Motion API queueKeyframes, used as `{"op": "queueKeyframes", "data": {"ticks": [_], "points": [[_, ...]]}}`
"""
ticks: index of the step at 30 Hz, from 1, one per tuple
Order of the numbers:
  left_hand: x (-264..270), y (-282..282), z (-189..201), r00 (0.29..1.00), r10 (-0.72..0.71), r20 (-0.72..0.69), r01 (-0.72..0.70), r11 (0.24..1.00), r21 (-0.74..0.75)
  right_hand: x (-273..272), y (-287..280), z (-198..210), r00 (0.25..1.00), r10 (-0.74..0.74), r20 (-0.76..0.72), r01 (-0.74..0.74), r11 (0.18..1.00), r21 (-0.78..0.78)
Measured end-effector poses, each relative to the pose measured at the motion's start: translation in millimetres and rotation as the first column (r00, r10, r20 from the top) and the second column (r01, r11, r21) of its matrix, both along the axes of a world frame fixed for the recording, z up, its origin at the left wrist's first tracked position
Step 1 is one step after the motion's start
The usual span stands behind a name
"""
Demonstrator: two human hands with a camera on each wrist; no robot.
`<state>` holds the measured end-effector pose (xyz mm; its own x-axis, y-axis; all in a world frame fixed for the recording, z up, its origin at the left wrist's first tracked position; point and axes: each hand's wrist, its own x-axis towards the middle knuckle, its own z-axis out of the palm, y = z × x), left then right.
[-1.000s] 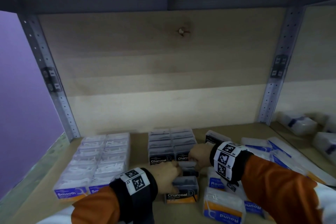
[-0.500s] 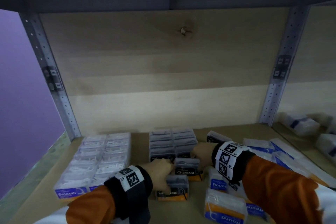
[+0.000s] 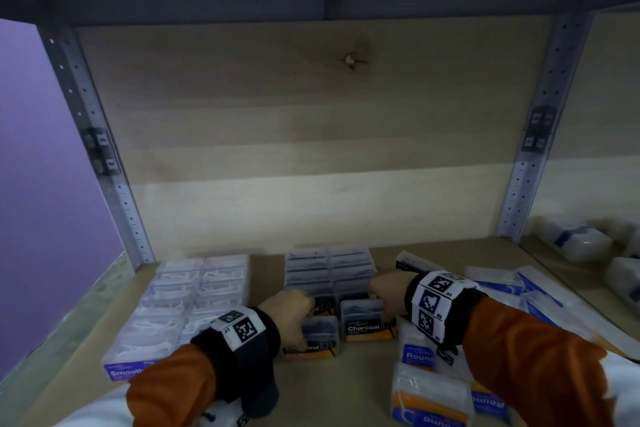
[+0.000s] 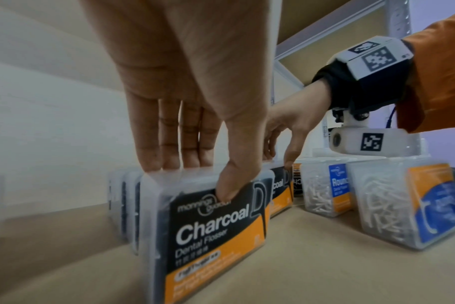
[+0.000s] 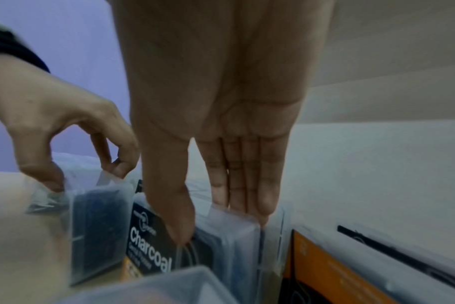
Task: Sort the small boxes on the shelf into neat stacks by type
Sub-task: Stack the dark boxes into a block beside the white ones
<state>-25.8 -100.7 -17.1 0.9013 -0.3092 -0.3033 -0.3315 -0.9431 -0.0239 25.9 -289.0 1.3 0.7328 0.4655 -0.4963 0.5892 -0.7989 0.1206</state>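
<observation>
My left fingers [image 4: 169,152] lie straight on top of a Charcoal box [image 4: 216,232], and my thumb presses its front label, so my left hand [image 3: 289,308] pinches it. My right fingers [image 5: 243,185] do the same to a second Charcoal box [image 3: 363,319]: they reach down behind it and the thumb is on the front. So each hand holds one box and neither hand is free.

A second ago both boxes sat nearer to me, and my left hand covered its box. Now the right box has slid back and almost touches the Charcoal rows [image 3: 329,270]. The left box has also moved back, but it sits a bit nearer to me than the right one. I think this means both boxes are nearly home, one for each row.

The Smooth boxes [image 3: 180,308] sit in neat rows on the left of the shelf [image 3: 363,388]. The Round boxes [image 3: 429,395] are on the right near my right arm, all mixed up, some leaning. More flat packs [image 3: 498,282] lie past them. I guess those come next.

The boxes are thin and stand on edge, so a hard push could tip the row
</observation>
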Motion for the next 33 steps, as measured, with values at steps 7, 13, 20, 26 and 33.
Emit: {"op": "queueKeyframes", "data": {"ticks": [7,13,20,26,33], "points": [[9.0,4.6,-1.8,0.998,0.047,0.037,-0.047,0.999,-0.01,3.2,-3.7,-0.3,1.0,-0.015,0.011,0.014,1.0,0.019],[15.4,5.1,-4.6,0.997,0.039,0.067,-0.038,0.999,-0.016,5.5,-1.3,-1.6,0.999,0.01,0.036,-0.01,1.0,0.026],[20.2,2.9,-5.8,0.998,0.028,0.054,-0.026,0.999,-0.032,8.5,0.9,-4.2,0.995,0.037,0.087,-0.037,0.999,-0.002],[22.4,-1.4,-6.6,0.997,0.008,0.077,-0.005,0.999,-0.043,11.4,-1.0,-6.8,0.995,0.057,0.082,-0.055,0.998,-0.026],[23.3,-1.4,-8.0,0.997,0.006,0.078,-0.001,0.998,-0.059,12.7,-1.0,-5.9,0.994,0.078,0.077,-0.073,0.995,-0.06]]}}
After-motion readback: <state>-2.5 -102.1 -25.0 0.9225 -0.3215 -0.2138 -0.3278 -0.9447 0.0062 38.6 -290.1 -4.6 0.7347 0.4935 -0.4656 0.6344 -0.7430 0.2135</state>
